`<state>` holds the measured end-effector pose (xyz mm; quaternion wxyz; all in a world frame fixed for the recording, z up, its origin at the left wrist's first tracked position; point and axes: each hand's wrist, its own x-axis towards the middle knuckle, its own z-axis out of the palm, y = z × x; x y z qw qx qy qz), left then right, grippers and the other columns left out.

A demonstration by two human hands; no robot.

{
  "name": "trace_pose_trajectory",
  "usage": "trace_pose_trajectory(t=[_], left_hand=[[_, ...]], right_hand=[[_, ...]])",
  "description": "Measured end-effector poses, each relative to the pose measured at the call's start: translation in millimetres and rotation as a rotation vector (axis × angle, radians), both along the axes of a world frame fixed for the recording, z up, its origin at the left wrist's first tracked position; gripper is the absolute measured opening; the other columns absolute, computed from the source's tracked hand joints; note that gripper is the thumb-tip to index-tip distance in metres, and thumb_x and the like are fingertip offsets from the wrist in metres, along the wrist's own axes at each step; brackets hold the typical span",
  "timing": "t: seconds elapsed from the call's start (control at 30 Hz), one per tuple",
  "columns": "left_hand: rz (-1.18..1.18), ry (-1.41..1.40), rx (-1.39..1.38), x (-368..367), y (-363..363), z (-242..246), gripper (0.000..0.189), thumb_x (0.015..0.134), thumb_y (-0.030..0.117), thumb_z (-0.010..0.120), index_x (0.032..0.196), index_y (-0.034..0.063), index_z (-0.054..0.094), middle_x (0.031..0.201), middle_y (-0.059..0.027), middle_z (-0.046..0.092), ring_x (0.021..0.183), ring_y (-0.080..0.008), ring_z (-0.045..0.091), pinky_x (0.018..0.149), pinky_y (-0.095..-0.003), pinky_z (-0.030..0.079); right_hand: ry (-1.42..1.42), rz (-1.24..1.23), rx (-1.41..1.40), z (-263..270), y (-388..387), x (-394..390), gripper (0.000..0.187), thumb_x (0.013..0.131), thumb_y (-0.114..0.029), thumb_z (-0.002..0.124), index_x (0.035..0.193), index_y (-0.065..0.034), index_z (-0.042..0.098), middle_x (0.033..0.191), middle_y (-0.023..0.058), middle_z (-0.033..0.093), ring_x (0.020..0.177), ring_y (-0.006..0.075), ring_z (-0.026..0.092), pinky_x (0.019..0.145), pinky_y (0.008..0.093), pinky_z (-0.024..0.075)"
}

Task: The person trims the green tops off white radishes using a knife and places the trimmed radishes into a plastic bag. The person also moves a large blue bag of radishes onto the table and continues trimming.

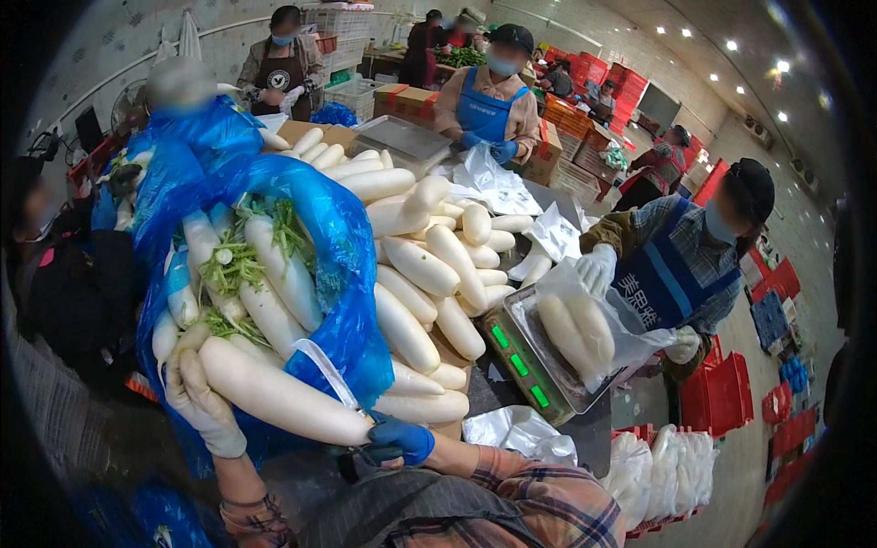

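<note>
My left hand (200,397), in a whitish glove, grips one end of a large white daikon radish (274,390). At the radish's other end is my right hand (401,438) in a blue glove, its fingers closed around a knife. The narrow blade of the knife (329,373) points up and left past the radish, close to that end. Behind my hands, a blue plastic bag (342,274) gapes wide around several daikon with green leaf stubs (236,267). A heap of smooth daikon (418,267) lies on the table to the right of the bag.
At right, a co-worker's white-gloved hand (597,269) holds a clear bag of daikon (575,329) on a digital scale (524,370). Clear plastic bags (521,433) lie near my right arm. Filled bags (661,472) stand in a red crate. Another co-worker (490,103) stands across the table.
</note>
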<state>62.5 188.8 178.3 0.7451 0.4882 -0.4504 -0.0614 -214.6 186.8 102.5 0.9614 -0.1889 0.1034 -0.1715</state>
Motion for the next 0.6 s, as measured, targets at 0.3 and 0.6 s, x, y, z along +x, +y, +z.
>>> trace_pose_trajectory(t=[0.3, 0.6], left_hand=[[0.091, 0.179, 0.027, 62, 51, -44, 0.054, 0.101, 0.038, 0.037, 0.13, -0.0062, 0.045, 0.125, -0.0184, 0.053, 0.118, -0.0296, 0.053, 0.104, -0.0409, 0.04], [-0.002, 0.283, 0.221, 37, 42, -33, 0.048, 0.099, 0.039, 0.041, 0.123, -0.0001, 0.053, 0.115, -0.0154, 0.058, 0.109, -0.0249, 0.057, 0.098, -0.0391, 0.044]], right_hand=[[0.452, -0.83, -0.557, 33, -107, -78, 0.028, 0.09, -0.024, 0.061, 0.107, -0.0014, 0.062, 0.061, 0.0003, 0.051, 0.049, 0.0084, 0.048, 0.044, 0.023, 0.037], [1.119, -1.307, -0.631, 42, -277, -107, 0.044, 0.083, -0.029, 0.073, 0.116, -0.0059, 0.056, 0.076, 0.0091, 0.067, 0.047, 0.0112, 0.049, 0.038, 0.025, 0.0369]])
